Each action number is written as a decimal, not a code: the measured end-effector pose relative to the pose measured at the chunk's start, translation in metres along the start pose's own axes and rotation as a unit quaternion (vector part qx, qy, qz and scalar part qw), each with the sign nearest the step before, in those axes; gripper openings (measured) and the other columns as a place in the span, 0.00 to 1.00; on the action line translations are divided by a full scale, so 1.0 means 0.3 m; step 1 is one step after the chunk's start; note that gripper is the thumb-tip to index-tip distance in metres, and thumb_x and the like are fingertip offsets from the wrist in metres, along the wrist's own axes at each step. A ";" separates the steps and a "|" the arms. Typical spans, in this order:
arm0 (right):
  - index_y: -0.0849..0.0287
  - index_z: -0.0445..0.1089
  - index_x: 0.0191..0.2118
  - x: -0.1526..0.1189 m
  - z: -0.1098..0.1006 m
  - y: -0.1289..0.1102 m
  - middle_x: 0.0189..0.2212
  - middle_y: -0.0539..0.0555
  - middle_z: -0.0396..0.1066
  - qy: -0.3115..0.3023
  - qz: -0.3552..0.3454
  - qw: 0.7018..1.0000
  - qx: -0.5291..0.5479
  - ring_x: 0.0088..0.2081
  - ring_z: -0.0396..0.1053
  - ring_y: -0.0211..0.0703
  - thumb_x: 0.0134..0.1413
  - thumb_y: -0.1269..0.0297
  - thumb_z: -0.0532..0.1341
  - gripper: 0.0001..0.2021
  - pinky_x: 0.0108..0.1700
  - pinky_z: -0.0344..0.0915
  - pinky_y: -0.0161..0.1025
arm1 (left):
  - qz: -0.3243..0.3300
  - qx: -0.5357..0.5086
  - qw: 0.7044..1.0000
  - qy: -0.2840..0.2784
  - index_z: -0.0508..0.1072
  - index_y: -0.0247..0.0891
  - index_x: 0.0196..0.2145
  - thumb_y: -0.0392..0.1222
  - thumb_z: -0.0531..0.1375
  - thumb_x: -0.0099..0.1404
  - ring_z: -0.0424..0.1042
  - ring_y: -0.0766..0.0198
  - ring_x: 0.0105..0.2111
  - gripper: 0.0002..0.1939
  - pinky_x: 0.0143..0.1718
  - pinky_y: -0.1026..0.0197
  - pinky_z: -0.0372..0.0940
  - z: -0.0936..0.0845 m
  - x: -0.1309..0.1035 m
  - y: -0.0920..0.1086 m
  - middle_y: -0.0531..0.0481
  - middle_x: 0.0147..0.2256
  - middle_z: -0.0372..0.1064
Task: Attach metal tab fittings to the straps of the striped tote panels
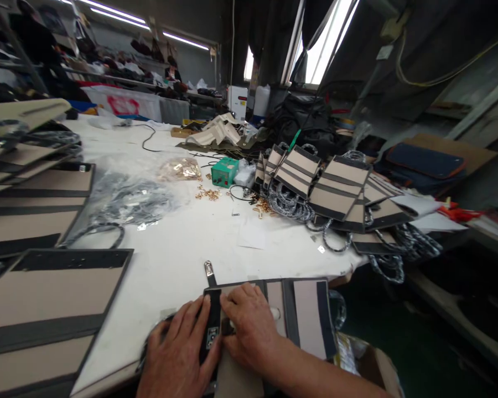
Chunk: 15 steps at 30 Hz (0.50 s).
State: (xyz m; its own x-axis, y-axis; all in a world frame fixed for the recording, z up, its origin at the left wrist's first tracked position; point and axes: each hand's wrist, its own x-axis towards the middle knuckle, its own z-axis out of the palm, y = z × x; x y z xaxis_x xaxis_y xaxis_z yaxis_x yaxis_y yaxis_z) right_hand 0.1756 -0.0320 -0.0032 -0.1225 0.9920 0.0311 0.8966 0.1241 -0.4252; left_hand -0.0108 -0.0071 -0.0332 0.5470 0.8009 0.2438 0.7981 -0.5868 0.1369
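Head view shows your left hand (pixel 178 354) and right hand (pixel 251 326) side by side at the near edge of the white table (pixel 182 249), both pressed palm-down on a beige and black bag panel (pixel 302 309) that lies flat there. Between your fingertips runs a narrow black strap (pixel 213 326) with a small metal fitting on it; your left fingers lie spread and nearly flat along one side of it, your right fingers are curled a little along the other, and both hands touch the strap. Whether either hand pinches it or only presses it down, you cannot tell from this angle. Just beyond your fingertips the strap ends in a silver metal tab (pixel 208 269) resting on the bare table top.

Outward from your left fingers lies a large flat panel (pixel 45 309) in the same beige with dark bands, and past it a stack of similar panels (pixel 29 204). Farther out from your fingertips a clear plastic bag of dark hardware (pixel 128 199) sits beside a black cord loop (pixel 99 232). Beyond that, well apart from your hands, small gold fittings (pixel 209 193) are scattered near a green box (pixel 224 171). Out past your right fingers stands a row of finished striped bags (pixel 336 188) with wrapped handles, leaning on one another.
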 end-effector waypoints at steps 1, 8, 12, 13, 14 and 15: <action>0.53 0.67 0.59 0.003 0.000 0.001 0.49 0.57 0.71 -0.004 -0.004 1.000 -0.004 0.51 0.62 0.55 0.49 0.61 0.65 0.28 0.56 0.58 0.53 | 0.005 0.002 1.000 0.001 0.70 0.41 0.63 0.47 0.53 0.66 0.65 0.46 0.60 0.28 0.56 0.41 0.57 0.000 0.003 -0.002 0.41 0.61 0.69; 0.54 0.65 0.60 0.009 -0.001 0.006 0.51 0.58 0.70 -0.014 -0.016 1.000 -0.010 0.53 0.62 0.56 0.50 0.59 0.66 0.29 0.57 0.58 0.54 | 0.026 0.027 0.999 -0.009 0.73 0.40 0.60 0.45 0.53 0.66 0.67 0.44 0.58 0.27 0.54 0.40 0.58 -0.003 0.017 -0.004 0.40 0.60 0.70; 0.56 0.66 0.58 0.013 -0.014 0.001 0.49 0.58 0.71 -0.012 -0.025 0.999 -0.022 0.52 0.63 0.56 0.49 0.60 0.65 0.28 0.56 0.59 0.54 | 0.023 0.047 0.998 -0.040 0.72 0.39 0.61 0.44 0.52 0.67 0.66 0.43 0.59 0.27 0.54 0.40 0.57 -0.020 0.032 0.010 0.39 0.61 0.69; 0.57 0.67 0.57 0.014 -0.020 -0.002 0.49 0.59 0.71 -0.014 -0.031 0.999 -0.029 0.52 0.63 0.56 0.49 0.60 0.65 0.28 0.56 0.60 0.53 | 0.021 0.052 0.997 -0.048 0.72 0.38 0.61 0.43 0.52 0.67 0.66 0.43 0.59 0.27 0.54 0.40 0.57 -0.029 0.035 0.015 0.38 0.61 0.69; 0.57 0.68 0.57 0.014 -0.028 -0.006 0.48 0.59 0.71 -0.017 -0.036 0.999 -0.037 0.51 0.63 0.56 0.49 0.60 0.65 0.27 0.55 0.60 0.53 | 0.020 0.056 0.997 -0.056 0.71 0.38 0.61 0.43 0.52 0.67 0.66 0.43 0.58 0.27 0.54 0.40 0.57 -0.040 0.037 0.022 0.38 0.61 0.69; 0.58 0.68 0.56 0.013 -0.035 -0.010 0.48 0.59 0.72 -0.018 -0.041 0.998 -0.045 0.51 0.64 0.56 0.49 0.60 0.65 0.26 0.55 0.61 0.53 | 0.021 0.058 0.996 -0.061 0.70 0.37 0.62 0.43 0.52 0.68 0.66 0.43 0.58 0.27 0.54 0.40 0.57 -0.052 0.037 0.028 0.37 0.61 0.69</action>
State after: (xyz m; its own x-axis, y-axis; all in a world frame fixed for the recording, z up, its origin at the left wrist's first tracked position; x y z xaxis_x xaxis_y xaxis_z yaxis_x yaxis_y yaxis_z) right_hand 0.1769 -0.0282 0.0078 -0.2117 0.9769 0.0287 0.9172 0.2088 -0.3394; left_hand -0.0018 -0.0050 -0.0144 0.6015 0.7887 0.1272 0.7938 -0.6080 0.0163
